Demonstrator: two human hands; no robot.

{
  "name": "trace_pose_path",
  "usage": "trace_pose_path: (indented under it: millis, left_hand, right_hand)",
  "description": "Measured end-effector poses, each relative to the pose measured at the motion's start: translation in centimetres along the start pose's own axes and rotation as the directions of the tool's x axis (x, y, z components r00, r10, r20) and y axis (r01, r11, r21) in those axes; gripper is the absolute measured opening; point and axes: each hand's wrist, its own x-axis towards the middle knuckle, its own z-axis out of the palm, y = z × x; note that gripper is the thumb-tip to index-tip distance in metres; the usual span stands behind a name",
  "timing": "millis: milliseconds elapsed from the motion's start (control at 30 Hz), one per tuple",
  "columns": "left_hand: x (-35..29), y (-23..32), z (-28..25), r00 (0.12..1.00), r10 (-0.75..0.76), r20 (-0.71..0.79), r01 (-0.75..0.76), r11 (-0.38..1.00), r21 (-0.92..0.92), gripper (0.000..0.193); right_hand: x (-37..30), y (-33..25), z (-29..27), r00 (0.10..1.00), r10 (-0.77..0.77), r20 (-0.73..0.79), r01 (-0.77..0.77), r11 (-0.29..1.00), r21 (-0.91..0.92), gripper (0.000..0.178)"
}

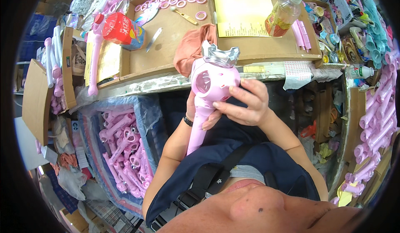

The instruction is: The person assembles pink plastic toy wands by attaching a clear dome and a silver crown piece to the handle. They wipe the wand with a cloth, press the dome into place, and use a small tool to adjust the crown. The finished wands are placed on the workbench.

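Close by the counter's [158,83] near edge, left fingers [211,120] wrap the handle [196,137] of a pink wand [205,103] — crown [221,56] pointing far — while right fingers [239,94] hold its round head [218,81]; a firm handle grip, lighter touch above, should serve best.

Left fingers [212,119] partly behind pink wand [203,106]

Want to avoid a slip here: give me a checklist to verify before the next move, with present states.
1. Left hand gripping the pink wand below its head: ok.
2. Right hand touching the wand: ok, fingertips on its round head.
3. Silver crown on top of the head: ok.
4. Crown firmly fixed: cannot tell.
5. Orange cloth off the tray's front edge: not ok, it lies across it.
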Motion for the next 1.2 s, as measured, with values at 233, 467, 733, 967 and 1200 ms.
trace_pose_path:
  millis: [233, 467, 733, 967, 1200]
  left_hand:
    - [0.1, 1.4, -0.4, 0.995, -0.080, 0.055, 0.072, 0.988, 0.139, 0.090]
    - [0.2, 1.6, -0.7, 0.998, -0.023, 0.063, 0.014, 0.991, 0.134, 0.080]
    - [0.4, 1.6, -0.9, 0.996, 0.002, 0.088, -0.014, 0.990, 0.139, 0.078]
    - [0.4, 1.4, -0.9, 0.999, 0.012, 0.053, -0.019, 0.990, 0.139, 0.078]
    - [0.3, 1.4, -0.8, 0.997, 0.015, 0.070, -0.025, 0.989, 0.143, 0.081]
  right_hand:
    - [-6.7, 2.5, -4.9, 0.952, 0.307, 0.010, -0.303, 0.942, -0.143, 0.026]
    - [-13.3, 9.0, -11.6, 0.874, 0.443, -0.200, -0.475, 0.695, -0.539, 0.019]
    - [-15.0, 10.7, -11.1, 0.909, 0.409, -0.080, -0.376, 0.722, -0.582, 0.024]
    - [-15.7, 11.2, -10.9, 0.933, 0.350, -0.079, -0.328, 0.740, -0.587, 0.023]
    - [-15.7, 10.9, -10.7, 0.927, 0.362, -0.093, -0.342, 0.720, -0.604, 0.022]
